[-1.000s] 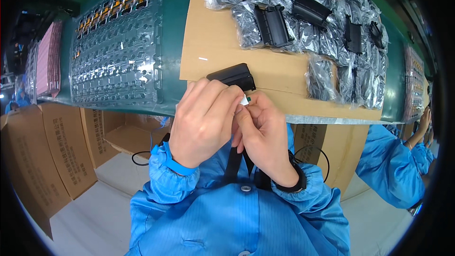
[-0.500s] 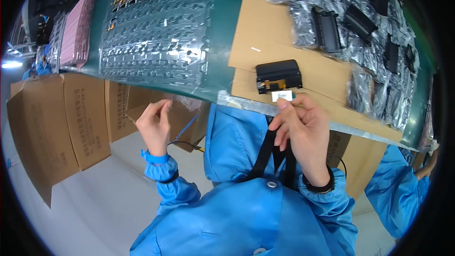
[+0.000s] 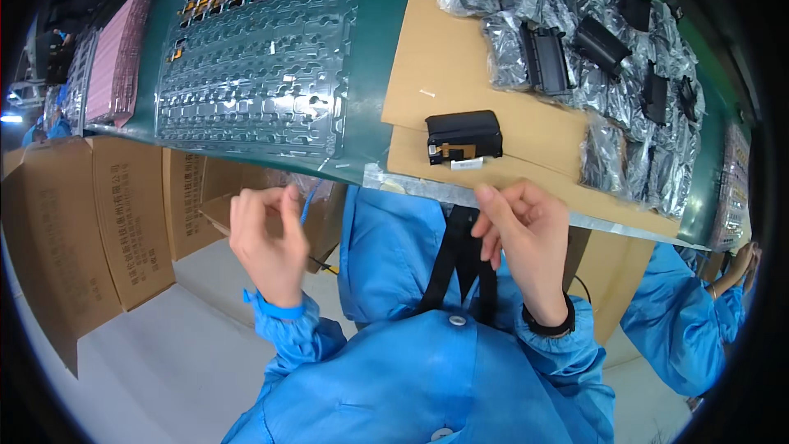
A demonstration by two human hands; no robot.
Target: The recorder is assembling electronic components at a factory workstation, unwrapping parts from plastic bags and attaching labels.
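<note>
A black plastic housing (image 3: 464, 127) lies on the cardboard near the bench edge, with an orange-brown flex circuit (image 3: 457, 151) along its near side. A small white-labelled piece (image 3: 467, 164) rests against that side. Just nearer than it, my right hand (image 3: 526, 234) hovers with thumb and curled fingers apart, touching nothing. My left hand (image 3: 269, 238) is raised in front of the bench edge, thumb and forefinger pinched together; whatever may be between them is too small to make out. A blue cord (image 3: 311, 201) runs beside its fingertips.
A clear moulded tray (image 3: 246, 90) sits at left, orange-and-black parts in its far rows. Bagged parts (image 3: 518, 49) and several black housings (image 3: 546, 59) lie at right. Cardboard boxes (image 3: 74, 238) stand below left. Another person's blue sleeve (image 3: 678, 321) is at far right.
My right hand has let go of the white-labelled piece and drawn back toward me. My left hand has moved slightly right and stays pinched. The whole view has shifted a little.
</note>
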